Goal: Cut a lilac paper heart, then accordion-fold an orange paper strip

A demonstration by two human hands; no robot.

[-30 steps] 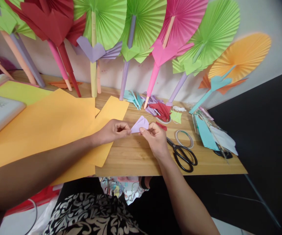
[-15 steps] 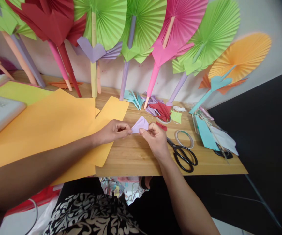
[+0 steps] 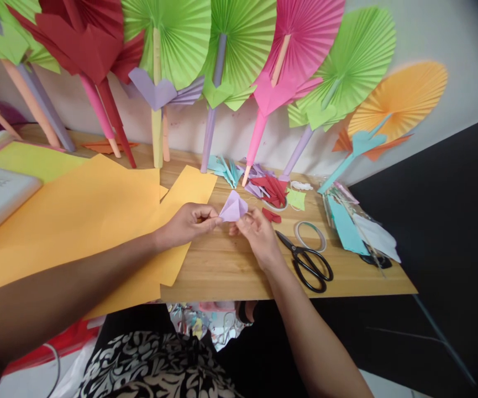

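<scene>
A small piece of folded lilac paper [image 3: 234, 207] is held up between my two hands, above the wooden table. My left hand [image 3: 199, 221] pinches its pointed left corner between thumb and fingers. At the paper's lower right edge, the thumb and fingertips of my right hand [image 3: 259, 235] grip it. The paper is partly spread, with creases fanning from the left corner. Black-handled scissors [image 3: 307, 262] lie just right of my right hand, beside a roll of tape [image 3: 310, 236].
Large yellow-orange paper sheets [image 3: 110, 215] cover the table's left side, with a white device [image 3: 4, 193] on top. Behind, several pleated paper fans on rolled sticks, such as a pink one [image 3: 305, 38], lean against the wall. Folded red paper [image 3: 272, 190] and blue paper [image 3: 224, 170] lie near them.
The lilac paper has opened wider and tipped upward, showing its creases. My right fingers have shifted along its lower right edge, while my left pinch stays on the corner. The view has shifted slightly.
</scene>
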